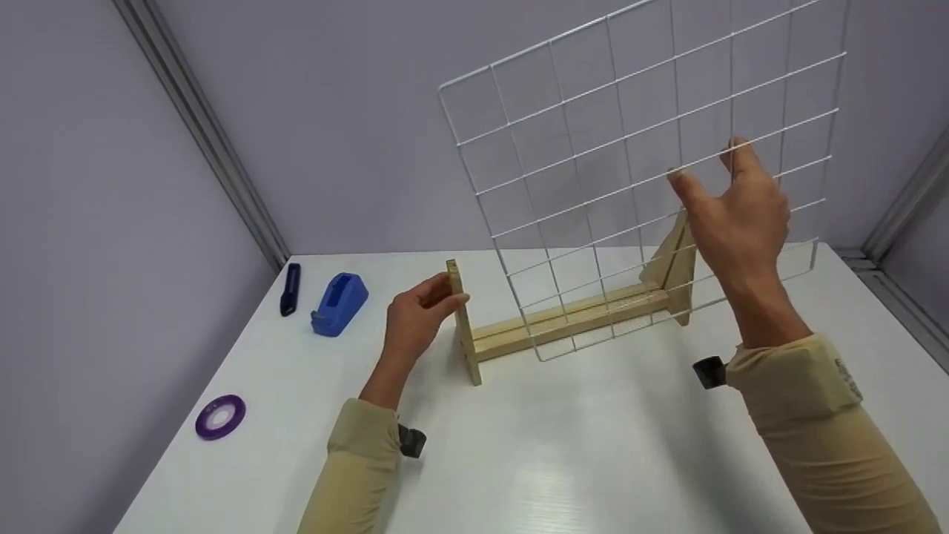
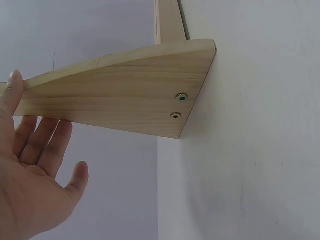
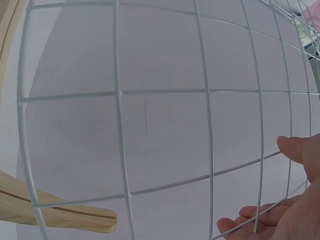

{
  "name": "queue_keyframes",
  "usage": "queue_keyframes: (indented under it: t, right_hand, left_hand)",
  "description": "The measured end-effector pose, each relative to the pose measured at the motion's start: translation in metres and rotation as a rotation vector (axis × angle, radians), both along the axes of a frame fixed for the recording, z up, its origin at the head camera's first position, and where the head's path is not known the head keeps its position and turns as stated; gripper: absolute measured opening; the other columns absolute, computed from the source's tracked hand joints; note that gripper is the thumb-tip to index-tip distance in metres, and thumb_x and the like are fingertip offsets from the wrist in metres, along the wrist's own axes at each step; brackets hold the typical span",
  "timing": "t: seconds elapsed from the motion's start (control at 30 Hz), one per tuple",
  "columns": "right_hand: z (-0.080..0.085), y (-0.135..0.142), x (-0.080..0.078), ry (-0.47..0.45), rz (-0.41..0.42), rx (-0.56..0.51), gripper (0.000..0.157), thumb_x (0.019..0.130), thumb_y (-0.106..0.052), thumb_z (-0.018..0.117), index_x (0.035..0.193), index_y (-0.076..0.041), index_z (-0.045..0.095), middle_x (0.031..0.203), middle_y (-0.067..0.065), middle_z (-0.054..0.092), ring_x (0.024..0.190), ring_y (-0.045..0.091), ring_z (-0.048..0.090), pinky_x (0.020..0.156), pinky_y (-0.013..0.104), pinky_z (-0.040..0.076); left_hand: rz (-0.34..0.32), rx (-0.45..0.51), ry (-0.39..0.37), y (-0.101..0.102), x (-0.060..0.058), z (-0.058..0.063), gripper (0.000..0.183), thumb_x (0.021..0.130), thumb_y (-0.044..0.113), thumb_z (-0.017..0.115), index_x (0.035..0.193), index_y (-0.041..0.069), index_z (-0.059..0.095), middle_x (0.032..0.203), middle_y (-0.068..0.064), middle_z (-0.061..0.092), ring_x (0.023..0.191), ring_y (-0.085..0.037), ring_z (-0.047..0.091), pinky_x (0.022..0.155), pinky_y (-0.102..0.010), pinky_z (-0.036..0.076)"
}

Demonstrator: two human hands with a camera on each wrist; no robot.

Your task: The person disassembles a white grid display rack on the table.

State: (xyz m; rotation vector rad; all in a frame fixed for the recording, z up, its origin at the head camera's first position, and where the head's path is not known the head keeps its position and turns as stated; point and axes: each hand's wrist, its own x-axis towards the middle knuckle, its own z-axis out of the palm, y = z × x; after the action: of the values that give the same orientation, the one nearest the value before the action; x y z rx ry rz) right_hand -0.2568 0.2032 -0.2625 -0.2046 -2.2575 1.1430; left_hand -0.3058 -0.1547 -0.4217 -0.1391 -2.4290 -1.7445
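My right hand (image 1: 745,215) grips a white wire grid panel (image 1: 625,138), holding it up tilted above the table. Thumb and fingers hook its wires, as the right wrist view also shows. Behind the grid's lower part stands a wooden stand (image 1: 511,345) with a grooved crossbar between two end pieces. My left hand (image 1: 412,320) pinches the upper part of the stand's left end piece (image 1: 465,334). In the left wrist view, two bolts (image 2: 182,97) sit in that end piece near its foot. The right end piece (image 1: 680,285) is partly behind the wires.
On the left side of the white table (image 1: 593,460) lie a blue tape dispenser (image 1: 339,304), a dark box cutter (image 1: 291,289) and a purple tape roll (image 1: 202,424). Grey walls (image 1: 371,133) with metal corner rails (image 1: 200,126) enclose the table's back and sides.
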Motion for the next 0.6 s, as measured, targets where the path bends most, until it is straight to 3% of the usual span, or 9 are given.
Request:
queue_keyframes:
  t: [0.53, 0.6]
  right_hand:
    - [-0.016, 0.01, 0.006, -0.031, 0.037, 0.053, 0.076, 0.099, -0.042, 0.062, 0.158, -0.006, 0.031, 0.159, 0.011, 0.043, 0.147, 0.039, 0.04, 0.119, 0.058, 0.034]
    - [-0.016, 0.011, 0.006, -0.049, 0.042, 0.072, 0.077, 0.099, -0.043, 0.061, 0.159, -0.006, 0.03, 0.159, 0.011, 0.042, 0.135, 0.041, 0.052, 0.117, 0.059, 0.035]
  left_hand:
    - [0.041, -0.004, 0.035, -0.003, 0.009, -0.001, 0.058, 0.085, 0.039, 0.083, 0.136, 0.018, 0.066, 0.123, -0.003, 0.074, 0.117, -0.017, 0.069, 0.1, -0.035, 0.057]
    - [0.051, -0.015, 0.036, -0.004, 0.011, 0.0, 0.057, 0.085, 0.038, 0.083, 0.136, 0.018, 0.067, 0.123, -0.002, 0.074, 0.117, -0.018, 0.069, 0.1, -0.036, 0.057]
